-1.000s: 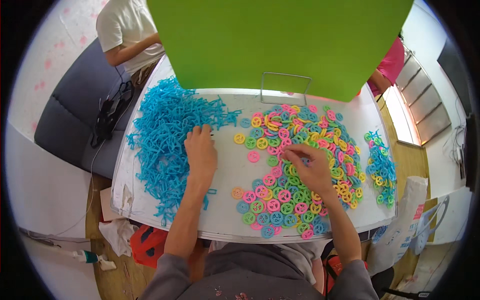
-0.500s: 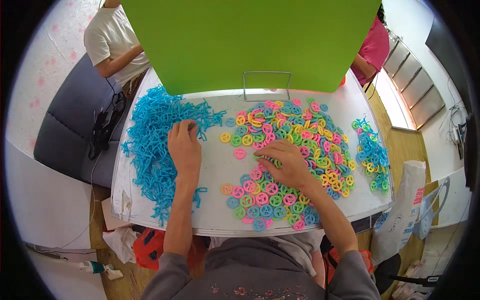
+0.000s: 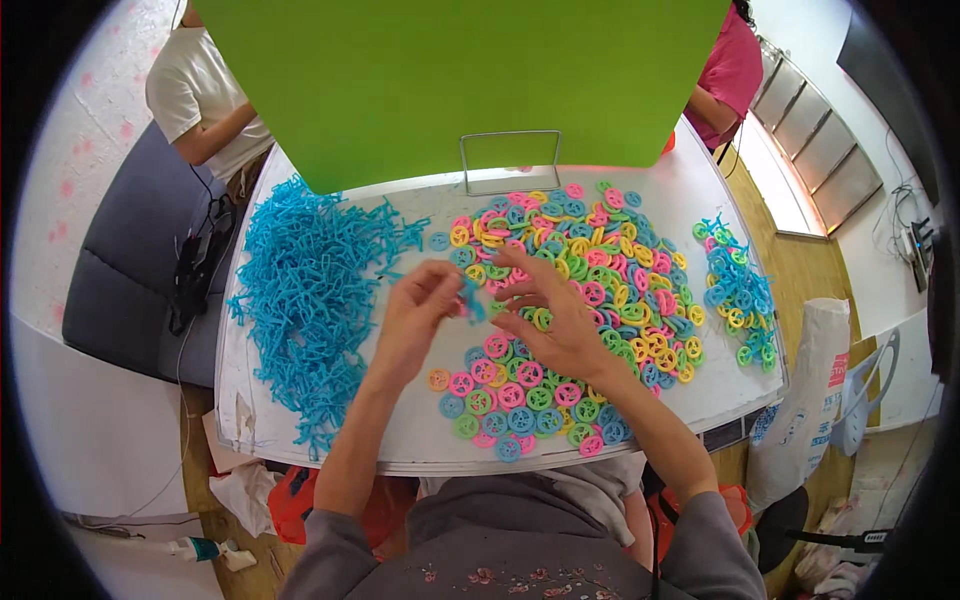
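Note:
My left hand [image 3: 418, 312] is closed in a pinch on a small blue plastic frame piece [image 3: 473, 298], partly blurred. A bit of pink shows beside it, too small to make out. Facing it, my right hand [image 3: 553, 322] has its fingers apart, curved around the air near that piece and over the edge of a pile of small spoked plastic wheels [image 3: 600, 295] in pink, yellow, green and blue. Left of my left hand lies a large heap of loose blue frame pieces [image 3: 305, 280]. Whether the right fingertips touch anything is hard to see.
A green board [image 3: 450, 90] stands across the far side of the white table [image 3: 400, 420], with a wire stand [image 3: 510, 162] before it. At the right edge is a small heap of blue frames with wheels [image 3: 738, 290]. Two people sit beyond; a white sack [image 3: 800, 400] stands right.
My left hand has moved right from the blue heap and now pinches a blue piece in front of my right hand. The right hand's fingers have spread. The whole view has shifted slightly.

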The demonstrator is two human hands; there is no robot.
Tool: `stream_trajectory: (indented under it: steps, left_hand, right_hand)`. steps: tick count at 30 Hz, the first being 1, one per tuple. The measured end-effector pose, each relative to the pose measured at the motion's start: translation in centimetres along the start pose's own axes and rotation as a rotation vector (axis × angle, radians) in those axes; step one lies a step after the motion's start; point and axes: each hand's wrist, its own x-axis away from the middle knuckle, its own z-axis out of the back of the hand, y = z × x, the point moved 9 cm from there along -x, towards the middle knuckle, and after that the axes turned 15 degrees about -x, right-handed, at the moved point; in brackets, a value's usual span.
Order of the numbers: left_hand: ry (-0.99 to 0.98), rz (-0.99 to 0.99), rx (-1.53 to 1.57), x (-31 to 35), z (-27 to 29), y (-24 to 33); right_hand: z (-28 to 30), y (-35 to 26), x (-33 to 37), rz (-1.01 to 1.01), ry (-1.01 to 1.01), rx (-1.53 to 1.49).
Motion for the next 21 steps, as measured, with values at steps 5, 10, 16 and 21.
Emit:
stream_trajectory:
  steps: [5,10,16,21]
  left_hand:
    - [-0.422,0.283,0.258,2.0,-5.7,-2.1]
    - [-0.239,0.324,0.058,0.5,-3.5,-3.6]
    - [0.039,-0.132,-1.062,-0.3,0.8,0.1]
    - [-0.012,-0.197,-1.118,0.0,-0.4,-1.0]
  right_hand:
    - [0.1,1.0,0.0,0.016,-0.148,0.057]
    - [0.7,1.2,0.0,0.090,-0.104,0.117]
    - [3.7,2.7,0.1,-0.136,0.175,0.136]
    - [3.2,3.2,-0.2,-0.088,0.114,0.124]
